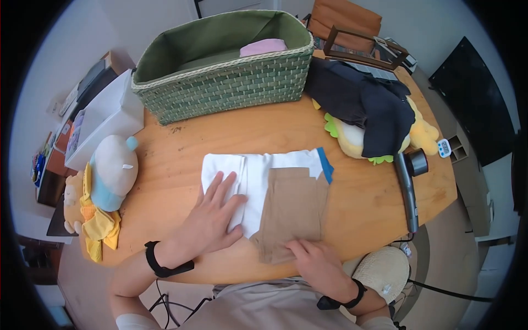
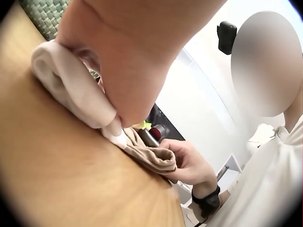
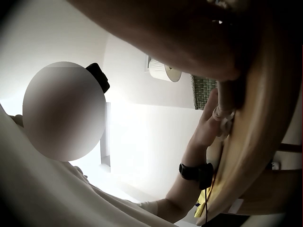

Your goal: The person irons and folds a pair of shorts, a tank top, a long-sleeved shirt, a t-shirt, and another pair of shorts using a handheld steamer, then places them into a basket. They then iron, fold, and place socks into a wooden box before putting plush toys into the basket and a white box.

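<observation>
A folded garment (image 1: 254, 192) in white and brown lies on the wooden table in front of me, with a blue edge (image 1: 324, 165) at its upper right corner. My left hand (image 1: 220, 212) rests on the white part with its fingers spread. At the lower edge of the brown part (image 1: 297, 203), my right hand (image 1: 316, 264) pinches the cloth between thumb and fingers. The left wrist view shows the rolled white fold (image 2: 75, 87) beneath the left hand, and the right hand (image 2: 189, 163) gripping the brown layers.
Behind the garment stands a green woven basket (image 1: 231, 82) holding a pink cloth (image 1: 263, 47). Plush toys (image 1: 114, 173) sit at the left, by a white box (image 1: 118, 104). Dark clothing (image 1: 363, 99) covers another plush at the right, near a grey handheld appliance (image 1: 407, 192).
</observation>
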Demonstrator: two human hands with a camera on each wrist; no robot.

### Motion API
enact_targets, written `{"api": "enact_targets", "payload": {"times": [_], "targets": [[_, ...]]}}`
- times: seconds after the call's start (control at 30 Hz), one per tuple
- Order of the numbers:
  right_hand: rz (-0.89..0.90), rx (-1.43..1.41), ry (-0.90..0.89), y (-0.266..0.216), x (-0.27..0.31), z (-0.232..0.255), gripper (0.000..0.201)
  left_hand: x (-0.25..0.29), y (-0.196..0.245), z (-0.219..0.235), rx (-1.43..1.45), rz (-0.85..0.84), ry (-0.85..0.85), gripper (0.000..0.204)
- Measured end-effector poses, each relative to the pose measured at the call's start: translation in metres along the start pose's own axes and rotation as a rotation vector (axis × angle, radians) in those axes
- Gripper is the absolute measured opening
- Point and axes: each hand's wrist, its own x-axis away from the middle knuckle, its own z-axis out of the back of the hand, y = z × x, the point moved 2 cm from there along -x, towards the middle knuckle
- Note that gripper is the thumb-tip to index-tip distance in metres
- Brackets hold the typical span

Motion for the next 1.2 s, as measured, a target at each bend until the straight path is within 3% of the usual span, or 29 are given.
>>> {"api": "enact_targets", "payload": {"times": [0.17, 0.27, 0.33, 0.37, 0.43, 0.5, 0.57, 0.63, 0.67, 0.73, 0.77, 0.83, 0.93, 0.97, 1.03, 1.1, 1.2], "targets": [[-0.146, 0.082, 0.015, 0.001, 0.029, 0.008, 0.032, -0.019, 0.023, 0.002, -0.053, -0.082, 0.000, 0.048], [-0.035, 0.145, 0.096, -0.002, 0.028, 0.011, 0.027, -0.010, 0.014, 0.013, 0.132, 0.002, -0.017, 0.046], [0.039, 0.069, 0.219, 0.000, 0.019, 0.021, 0.020, 0.003, -0.001, 0.029, 0.206, 0.280, 0.003, 0.044], [0.027, 0.077, 0.223, 0.004, 0.014, 0.027, 0.020, 0.011, -0.012, 0.030, 0.211, 0.266, 0.000, 0.044], [0.008, 0.034, 0.156, 0.013, -0.001, 0.046, 0.020, 0.033, -0.044, 0.034, 0.388, 0.359, 0.197, 0.042], [-0.096, -0.033, 0.098, 0.023, -0.030, 0.067, 0.017, 0.048, -0.077, 0.021, 0.518, 0.308, 0.266, 0.041], [-0.188, -0.104, 0.039, 0.034, -0.060, 0.079, 0.015, 0.051, -0.083, 0.024, 0.650, 0.261, 0.334, 0.041], [-0.210, 0.152, 0.093, 0.052, -0.085, 0.076, 0.017, 0.051, -0.076, 0.033, 0.560, 0.688, 0.096, 0.050], [-0.224, 0.172, 0.106, 0.057, -0.088, 0.074, 0.017, 0.050, -0.076, 0.029, 0.569, 0.662, 0.099, 0.050], [0.079, 0.359, 0.279, 0.056, -0.096, 0.073, 0.022, 0.050, -0.079, 0.022, 0.731, 0.527, 0.276, 0.065], [0.071, 0.370, 0.279, 0.053, -0.097, 0.074, 0.022, 0.051, -0.081, 0.019, 0.739, 0.516, 0.274, 0.065], [0.087, -0.199, -0.138, 0.046, -0.095, 0.064, 0.028, 0.051, -0.084, 0.015, 0.623, 0.464, 0.269, 0.073], [0.212, -0.280, -0.272, 0.049, -0.097, 0.032, 0.030, 0.050, -0.079, 0.015, 0.619, 0.430, 0.317, 0.073], [0.234, -0.310, -0.281, 0.043, -0.099, 0.029, 0.030, 0.052, -0.079, 0.017, 0.598, 0.463, 0.311, 0.073], [0.096, -0.277, -0.268, 0.038, -0.099, 0.035, 0.030, 0.050, -0.084, 0.013, 0.537, 0.452, 0.320, 0.069], [0.111, -0.294, -0.272, 0.039, -0.099, 0.029, 0.030, 0.056, -0.099, 0.003, 0.494, 0.528, 0.349, 0.064], [0.124, -0.324, -0.250, 0.042, -0.096, 0.028, 0.029, 0.047, -0.091, 0.014, 0.573, 0.505, 0.236, 0.061]]}}
